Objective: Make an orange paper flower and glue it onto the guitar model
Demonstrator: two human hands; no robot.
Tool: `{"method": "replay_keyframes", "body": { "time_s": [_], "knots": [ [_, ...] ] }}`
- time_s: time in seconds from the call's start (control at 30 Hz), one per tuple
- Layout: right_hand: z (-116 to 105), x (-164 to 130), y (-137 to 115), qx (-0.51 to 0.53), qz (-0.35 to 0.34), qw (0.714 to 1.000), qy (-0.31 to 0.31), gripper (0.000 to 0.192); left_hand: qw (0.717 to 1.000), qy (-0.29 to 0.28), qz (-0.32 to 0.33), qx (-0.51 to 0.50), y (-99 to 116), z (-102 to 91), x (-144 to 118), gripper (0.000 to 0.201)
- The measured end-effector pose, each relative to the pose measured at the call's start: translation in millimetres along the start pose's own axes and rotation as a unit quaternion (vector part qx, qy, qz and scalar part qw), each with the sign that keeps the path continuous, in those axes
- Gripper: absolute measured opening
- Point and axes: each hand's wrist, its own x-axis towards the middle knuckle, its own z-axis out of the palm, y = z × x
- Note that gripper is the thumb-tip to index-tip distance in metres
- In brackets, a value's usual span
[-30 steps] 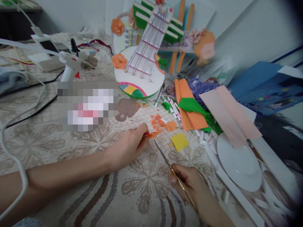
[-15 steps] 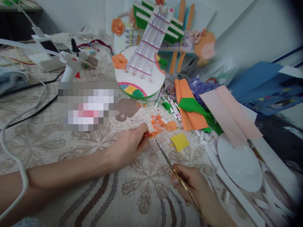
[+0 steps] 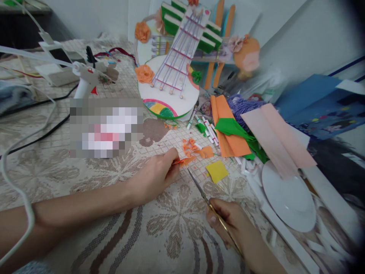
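My left hand [image 3: 161, 171] is closed in a pinch on a thin piece of orange crepe paper [image 3: 184, 160], whose end sticks out to the right of the fingers. In my right hand [image 3: 228, 220] is a pair of gold-handled scissors [image 3: 201, 190], tips pointing up and left, just below the orange paper and apart from it. The blades look closed. Orange paper scraps [image 3: 190, 146] lie right beyond my left fingertips. A small yellow paper square [image 3: 216, 172] lies on the tablecloth above my right hand.
A decorated cardboard guitar [image 3: 171, 80] leans at the back. A white glue gun [image 3: 85, 78] and cables are at the left. Markers [image 3: 209, 131], folded orange paper [image 3: 228, 133], pink paper [image 3: 279, 137] and a white plate [image 3: 288, 198] crowd the right. One left-hand area is pixelated.
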Motion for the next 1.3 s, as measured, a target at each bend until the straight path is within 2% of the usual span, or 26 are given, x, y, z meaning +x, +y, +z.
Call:
{"method": "replay_keyframes", "body": {
  "time_s": [0.2, 0.4, 0.8, 0.93, 1.3],
  "knots": [
    [1.1, 1.5, 0.9, 0.021, 0.012, 1.0, -0.01, 0.033, 1.0, 0.005, 0.001, 0.003, -1.0, 2.1, 0.4, 0.007],
    [0.2, 0.9, 1.4, 0.006, -0.002, 1.0, -0.002, 0.036, 1.0, 0.005, 0.005, 0.002, -0.5, 1.1, 0.6, 0.008],
    [-0.3, 0.5, -1.0, 0.026, 0.018, 0.999, -0.016, 0.038, 1.0, -0.005, 0.009, 0.007, 0.0, -0.2, 0.7, 0.007],
    [-0.2, 0.6, 0.2, 0.023, 0.009, 1.0, -0.016, 0.037, 1.0, 0.012, 0.004, 0.012, 0.3, 0.4, 0.3, 0.007],
    [0.0, 2.3, -4.3, 0.039, 0.027, 0.999, -0.016, 0.039, 1.0, -0.019, -0.007, 0.013, 2.4, -3.7, 1.1, 0.007]
  ]
}}
